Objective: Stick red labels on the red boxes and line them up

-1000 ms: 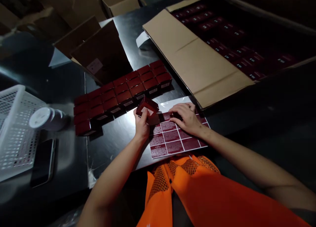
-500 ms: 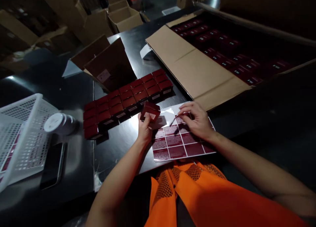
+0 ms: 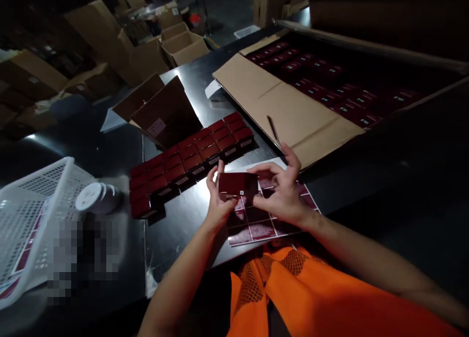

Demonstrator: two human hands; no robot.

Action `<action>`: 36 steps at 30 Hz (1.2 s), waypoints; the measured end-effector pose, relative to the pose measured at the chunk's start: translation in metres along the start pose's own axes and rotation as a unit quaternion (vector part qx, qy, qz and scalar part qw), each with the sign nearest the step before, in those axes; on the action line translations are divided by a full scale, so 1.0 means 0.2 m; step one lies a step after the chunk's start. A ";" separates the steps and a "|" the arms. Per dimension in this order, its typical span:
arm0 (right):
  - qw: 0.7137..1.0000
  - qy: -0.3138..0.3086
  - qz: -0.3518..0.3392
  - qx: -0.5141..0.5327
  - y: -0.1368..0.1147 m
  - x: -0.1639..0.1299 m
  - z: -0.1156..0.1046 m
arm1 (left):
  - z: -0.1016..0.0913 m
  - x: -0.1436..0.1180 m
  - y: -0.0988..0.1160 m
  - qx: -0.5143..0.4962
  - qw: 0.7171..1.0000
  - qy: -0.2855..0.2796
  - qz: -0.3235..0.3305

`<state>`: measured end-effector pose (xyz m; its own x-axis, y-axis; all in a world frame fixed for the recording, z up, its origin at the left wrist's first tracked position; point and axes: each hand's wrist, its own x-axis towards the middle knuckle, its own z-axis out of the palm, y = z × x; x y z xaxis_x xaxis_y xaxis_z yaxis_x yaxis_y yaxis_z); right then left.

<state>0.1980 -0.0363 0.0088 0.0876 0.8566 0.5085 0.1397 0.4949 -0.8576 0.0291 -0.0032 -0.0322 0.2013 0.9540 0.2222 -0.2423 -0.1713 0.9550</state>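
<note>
My left hand point(image 3: 216, 205) and my right hand point(image 3: 284, 193) hold one small dark red box point(image 3: 237, 184) between them, a little above the table. The right hand's fingertips press on the box's right end. A thin dark tool point(image 3: 273, 130) sticks up from the right hand's fingers. Under both hands lies a sheet of dark red labels point(image 3: 256, 224) on white backing. Behind them several matching red boxes point(image 3: 190, 158) stand in tight rows on the dark table point(image 3: 176, 215).
A large open carton point(image 3: 293, 107) at the right holds many red boxes. A smaller open carton point(image 3: 161, 112) sits behind the rows. At the left are a white mesh basket point(image 3: 32, 215) and a white-capped jar point(image 3: 93, 198). More cartons stand at the back.
The right hand lifted off the label sheet and came to the box. The left hand turned the box so a long side faces me. The view shifted upward.
</note>
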 end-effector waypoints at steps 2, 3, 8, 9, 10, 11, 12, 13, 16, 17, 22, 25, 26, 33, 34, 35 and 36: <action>0.998 -0.016 -0.036 -0.043 -0.02 0.00 -0.05 | -0.03 0.02 0.02 0.066 0.994 -0.008 0.091; 0.995 -0.040 -0.055 -0.069 -0.03 0.00 -0.07 | -0.04 0.02 0.04 0.104 0.988 -0.028 0.112; 0.979 -0.132 -0.079 -0.136 -0.08 0.01 -0.14 | -0.06 -0.01 0.08 0.235 0.966 -0.079 0.078; 0.978 -0.117 -0.080 -0.156 -0.10 0.02 -0.16 | -0.05 -0.02 0.08 0.243 0.964 -0.070 0.078; 0.976 -0.091 -0.083 -0.178 -0.13 0.03 -0.17 | -0.04 -0.02 0.09 0.248 0.964 -0.061 0.081; 0.976 -0.059 -0.087 -0.191 -0.16 0.04 -0.19 | -0.04 -0.03 0.09 0.251 0.963 -0.052 0.086; 0.978 -0.027 -0.085 -0.191 -0.18 0.05 -0.21 | -0.03 -0.02 0.10 0.254 0.962 -0.047 0.092; 0.981 0.001 -0.073 -0.180 -0.21 0.06 -0.22 | -0.03 -0.02 0.10 0.258 0.960 -0.046 0.100; 0.992 0.030 0.046 -0.113 -0.24 0.07 -0.21 | -0.02 -0.01 0.12 0.271 0.954 -0.057 0.118; 0.991 0.022 0.103 -0.085 -0.24 0.07 -0.20 | -0.02 -0.01 0.13 0.275 0.951 -0.061 0.127; 0.970 -0.028 0.243 -0.008 -0.18 0.07 -0.11 | -0.02 -0.01 0.15 0.286 0.939 -0.052 0.182; 0.969 -0.012 0.244 -0.016 -0.16 0.06 -0.08 | -0.02 -0.01 0.15 0.299 0.935 -0.053 0.181; 0.969 -0.009 0.245 -0.019 -0.16 0.06 -0.08 | -0.02 -0.01 0.15 0.300 0.934 -0.054 0.184; 0.971 -0.013 0.236 -0.039 -0.16 0.05 -0.06 | -0.02 -0.02 0.15 0.306 0.930 -0.055 0.194; 0.971 -0.013 0.235 -0.041 -0.15 0.05 -0.06 | -0.02 -0.02 0.15 0.309 0.930 -0.056 0.193; 0.971 -0.013 0.235 -0.043 -0.15 0.05 -0.06 | -0.02 -0.02 0.15 0.310 0.929 -0.057 0.193; 0.971 -0.013 0.235 -0.044 -0.15 0.05 -0.06 | -0.02 -0.02 0.15 0.309 0.929 -0.058 0.195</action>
<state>0.2066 -0.0444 0.0411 0.1371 0.9888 0.0597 0.1744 0.0352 -0.9840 0.0174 -0.0109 -0.0045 0.3229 0.7632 0.5597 0.2665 -0.6408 0.7200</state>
